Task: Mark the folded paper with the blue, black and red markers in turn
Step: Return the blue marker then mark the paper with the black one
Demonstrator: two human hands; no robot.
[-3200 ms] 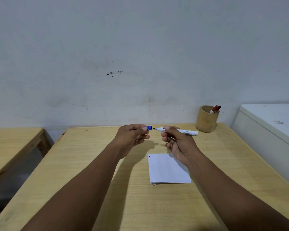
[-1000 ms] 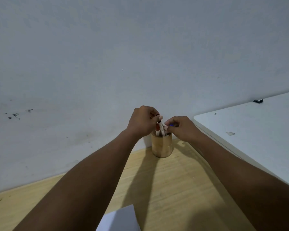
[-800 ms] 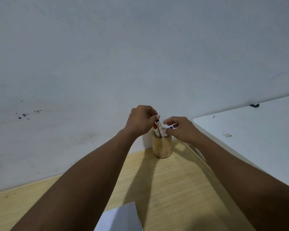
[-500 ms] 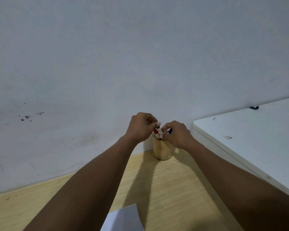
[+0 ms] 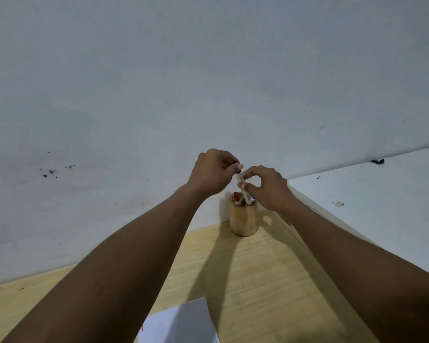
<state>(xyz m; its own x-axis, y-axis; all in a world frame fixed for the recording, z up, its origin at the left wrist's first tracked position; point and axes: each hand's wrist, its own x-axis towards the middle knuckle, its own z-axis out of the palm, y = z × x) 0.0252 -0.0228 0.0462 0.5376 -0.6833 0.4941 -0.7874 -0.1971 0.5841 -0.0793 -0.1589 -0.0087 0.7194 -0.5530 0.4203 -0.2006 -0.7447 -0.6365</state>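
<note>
Both my hands are raised just above the wooden cup (image 5: 243, 219) at the back of the table. My left hand (image 5: 212, 173) pinches the black cap end of a white-barrelled black marker (image 5: 240, 180). My right hand (image 5: 268, 188) grips the same marker's barrel lower down. The marker is half lifted out of the cup and tilted. Inside the cup stand the red marker (image 5: 236, 198) and the blue marker (image 5: 252, 200), caps up. A corner of the folded white paper (image 5: 181, 323) lies at the bottom edge, with a small blue mark at its left side.
The wooden table (image 5: 258, 280) meets a grey wall just behind the cup. A white surface (image 5: 372, 206) adjoins the table on the right, higher than it, with a small dark object (image 5: 377, 161) on it.
The capped blue marker has gone from my right hand into the cup. Both hands have risen from the cup's rim with the black marker between them.
</note>
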